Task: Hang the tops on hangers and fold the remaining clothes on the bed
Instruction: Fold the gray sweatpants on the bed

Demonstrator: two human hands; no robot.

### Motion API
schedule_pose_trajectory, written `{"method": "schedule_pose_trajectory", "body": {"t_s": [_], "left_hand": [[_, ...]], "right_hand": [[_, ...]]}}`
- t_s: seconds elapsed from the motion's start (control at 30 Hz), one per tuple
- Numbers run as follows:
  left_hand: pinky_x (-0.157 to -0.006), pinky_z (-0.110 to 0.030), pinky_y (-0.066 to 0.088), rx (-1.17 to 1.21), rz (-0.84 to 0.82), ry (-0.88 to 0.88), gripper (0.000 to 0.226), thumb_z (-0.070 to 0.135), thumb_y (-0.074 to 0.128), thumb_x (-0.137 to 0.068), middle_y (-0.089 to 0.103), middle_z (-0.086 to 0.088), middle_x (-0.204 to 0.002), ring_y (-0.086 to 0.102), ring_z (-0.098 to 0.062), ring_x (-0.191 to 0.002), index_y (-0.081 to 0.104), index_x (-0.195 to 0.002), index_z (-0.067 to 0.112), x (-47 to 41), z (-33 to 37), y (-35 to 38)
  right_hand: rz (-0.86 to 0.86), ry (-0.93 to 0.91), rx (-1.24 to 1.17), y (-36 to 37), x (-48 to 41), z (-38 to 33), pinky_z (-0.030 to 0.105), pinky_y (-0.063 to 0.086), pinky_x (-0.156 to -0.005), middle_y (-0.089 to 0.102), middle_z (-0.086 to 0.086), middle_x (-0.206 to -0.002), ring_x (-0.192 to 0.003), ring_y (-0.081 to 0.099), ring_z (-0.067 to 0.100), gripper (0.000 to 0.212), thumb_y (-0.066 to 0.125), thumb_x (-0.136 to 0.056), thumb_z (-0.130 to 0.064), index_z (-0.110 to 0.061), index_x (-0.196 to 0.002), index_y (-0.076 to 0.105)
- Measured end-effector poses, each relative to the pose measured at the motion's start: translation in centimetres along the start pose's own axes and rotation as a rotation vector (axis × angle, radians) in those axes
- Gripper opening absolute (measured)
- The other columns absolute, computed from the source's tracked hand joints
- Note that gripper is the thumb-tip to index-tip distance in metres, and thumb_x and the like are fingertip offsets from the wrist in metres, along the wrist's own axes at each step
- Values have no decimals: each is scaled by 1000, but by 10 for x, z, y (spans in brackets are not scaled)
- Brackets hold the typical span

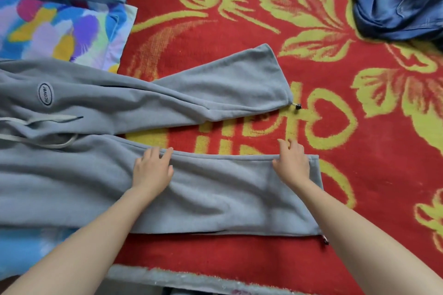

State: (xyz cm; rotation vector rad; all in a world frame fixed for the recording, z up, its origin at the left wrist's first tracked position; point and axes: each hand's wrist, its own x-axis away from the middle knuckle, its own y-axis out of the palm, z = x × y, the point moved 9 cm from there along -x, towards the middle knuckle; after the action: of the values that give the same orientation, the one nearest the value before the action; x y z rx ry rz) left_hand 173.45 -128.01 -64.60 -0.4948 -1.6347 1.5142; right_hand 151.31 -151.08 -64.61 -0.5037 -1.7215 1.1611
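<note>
I can read one word, "ncover", on a small oval patch (45, 94) on the grey pants (96, 175). The yellow sign (318, 122) on the red blanket (239, 251) is half hidden, so I can't read it.

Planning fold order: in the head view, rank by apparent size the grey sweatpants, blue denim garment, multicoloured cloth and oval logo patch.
1. grey sweatpants, largest by far.
2. multicoloured cloth and blue denim garment: alike, both cut off by the frame, so unranked.
3. oval logo patch, smallest.
</note>
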Motion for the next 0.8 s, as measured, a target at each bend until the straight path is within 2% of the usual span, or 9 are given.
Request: {"method": "schedule_pose_trajectory", "body": {"t_s": [0.2,0.3,0.4,0.5,0.57,0.63,0.7,0.73,0.8], "left_hand": [[-69,-56,50,-88,7,-129,74,-1,87,-39,57,-34,-115,60,-47,-98,67,-110,1,-52,-47,0],[-89,-56,41,-92,-34,-198,75,4,81,-57,49,-28,-133,51,-41,-117,56,-128,6,-71,-73,2],[-89,-60,38,-78,103,-216,71,6,78,-62,54,-28,-126,54,-40,-112,54,-129,5,-86,-85,-9],[-83,-59,43,-98,332,-115,67,13,67,-62,53,-30,-123,48,-37,-111,48,-127,10,-99,-82,-29],[-85,-58,42,-115,284,-110,74,10,76,-60,49,-29,-130,46,-38,-116,49,-130,10,-115,-84,-33],[-96,-57,35,-178,142,-146,84,17,78,-67,38,-23,-144,39,-36,-129,40,-141,13,-130,-88,-31],[-108,-53,21,-214,-9,-217,78,32,60,-86,18,-11,-156,19,-26,-142,16,-150,22,-136,-99,-22],[-109,-53,18,-216,-18,-227,74,33,55,-90,16,-9,-156,16,-25,-143,13,-150,24,-136,-101,-21],[-104,-62,20,-175,76,-213,69,22,66,-83,33,-17,-149,30,-33,-137,34,-145,19,-137,-102,-35]], "right_hand": [[63,-81,184,-21,-60,-13,40,39,-92,30,11,-147,-129,32,32,56,49,-88,-12,-12,-141,31],[131,-124,230,-31,-89,-26,42,40,-88,34,12,-143,-130,31,32,54,51,-86,-8,-12,-137,36],[138,-152,296,-32,-116,-35,41,39,-89,31,14,-145,-133,29,33,61,53,-85,-6,-14,-141,32],[165,-226,324,-30,-130,-47,45,46,-72,54,21,-111,-104,52,38,42,74,-64,0,-6,-104,61],[210,-287,324,-33,-133,-52,44,46,-63,57,19,-84,-83,58,37,32,80,-51,4,-4,-75,60],[216,-301,234,-43,-133,-52,45,44,-72,58,15,-77,-80,59,35,21,74,-64,1,-6,-73,56],[274,-238,40,-65,-131,-40,43,38,-84,61,13,-73,-76,59,34,6,58,-81,-10,-9,-80,52],[297,-214,-78,-77,-128,-32,42,38,-81,62,13,-67,-68,57,35,8,52,-84,-16,-9,-82,51],[363,-207,-257,-105,-117,-22,36,38,-58,59,13,-58,-55,51,31,18,51,-84,-24,-6,-86,53]]}}
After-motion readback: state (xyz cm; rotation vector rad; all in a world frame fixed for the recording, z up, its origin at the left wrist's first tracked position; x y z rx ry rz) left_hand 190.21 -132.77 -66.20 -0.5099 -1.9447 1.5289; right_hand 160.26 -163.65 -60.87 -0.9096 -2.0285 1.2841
